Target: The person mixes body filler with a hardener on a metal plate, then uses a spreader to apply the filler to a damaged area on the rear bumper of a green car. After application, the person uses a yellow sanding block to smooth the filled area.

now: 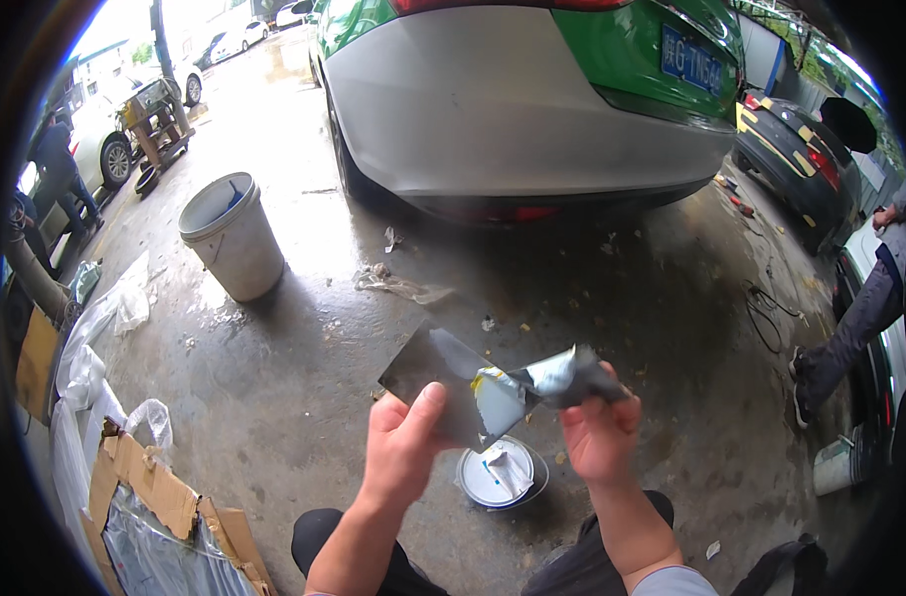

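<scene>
My left hand [408,439] grips a dark flat plate [431,372] by its lower left edge, thumb on top. Grey-blue body filler [500,408] with a yellow streak lies on the plate's right part. In my right hand [602,428] is a dark spreader [591,376], its face coated with pale filler, close to the plate's right edge; whether they touch is unclear. Beneath the plate, a round can [468,480] stands on the floor with a white squeezed tube [509,473] on its lid. Ahead is a green car's rear bumper [453,104], covered in dull grey.
A plastic bucket [237,253] stands at left on the wet concrete floor. Plastic film [84,380] and torn cardboard [151,477] lie at lower left. A person's leg [844,343] is at right, near a cable [762,313] and a pale bucket [834,468]. Another person [58,160] stands far left.
</scene>
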A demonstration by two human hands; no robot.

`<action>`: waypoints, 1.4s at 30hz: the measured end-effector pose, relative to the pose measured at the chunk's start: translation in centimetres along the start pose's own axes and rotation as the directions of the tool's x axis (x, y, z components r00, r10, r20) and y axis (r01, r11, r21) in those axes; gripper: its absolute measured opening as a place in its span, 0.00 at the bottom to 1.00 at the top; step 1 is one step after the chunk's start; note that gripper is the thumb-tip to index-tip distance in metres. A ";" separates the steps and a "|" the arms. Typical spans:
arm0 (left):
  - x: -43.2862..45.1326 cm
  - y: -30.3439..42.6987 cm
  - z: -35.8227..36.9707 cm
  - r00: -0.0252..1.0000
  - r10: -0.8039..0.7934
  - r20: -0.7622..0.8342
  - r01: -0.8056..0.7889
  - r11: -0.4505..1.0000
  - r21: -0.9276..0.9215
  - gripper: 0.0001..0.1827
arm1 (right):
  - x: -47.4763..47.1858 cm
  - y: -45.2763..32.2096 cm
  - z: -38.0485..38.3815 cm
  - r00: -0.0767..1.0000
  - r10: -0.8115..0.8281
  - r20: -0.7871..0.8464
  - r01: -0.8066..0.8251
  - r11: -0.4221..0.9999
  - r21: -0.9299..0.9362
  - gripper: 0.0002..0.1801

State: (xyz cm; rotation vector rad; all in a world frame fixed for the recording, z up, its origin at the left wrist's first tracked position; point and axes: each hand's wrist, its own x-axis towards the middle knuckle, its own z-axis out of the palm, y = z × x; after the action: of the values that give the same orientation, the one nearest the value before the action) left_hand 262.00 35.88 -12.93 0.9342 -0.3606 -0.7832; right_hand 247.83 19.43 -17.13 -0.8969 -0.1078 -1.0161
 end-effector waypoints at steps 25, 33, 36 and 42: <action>-1.5 -1.4 -0.1 0.631 0.758 0.164 -0.660 0.413 0.627 0.10 | 0.6 0.3 1.1 0.804 -0.017 0.595 0.569 0.314 -0.760 0.12; 0.5 -1.3 -0.2 0.995 -0.095 0.034 0.101 0.961 -0.257 0.13 | 0.0 -0.4 0.8 0.986 -0.133 0.105 0.160 0.937 -0.311 0.15; 0.3 -1.2 -0.3 1.000 -0.008 0.018 0.013 0.967 -0.256 0.15 | 1.1 -0.8 0.5 0.933 -0.037 0.357 0.297 0.641 -0.708 0.12; -0.8 -1.8 0.7 0.804 0.586 0.103 -0.496 0.566 0.659 0.13 | 1.3 -0.7 0.8 0.917 -0.138 0.374 0.393 0.472 -0.789 0.09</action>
State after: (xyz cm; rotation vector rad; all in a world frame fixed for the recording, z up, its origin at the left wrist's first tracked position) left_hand 260.25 35.42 -13.96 1.4350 -0.8073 0.0241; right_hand 248.25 18.90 -15.59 -2.0101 0.0547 -1.2543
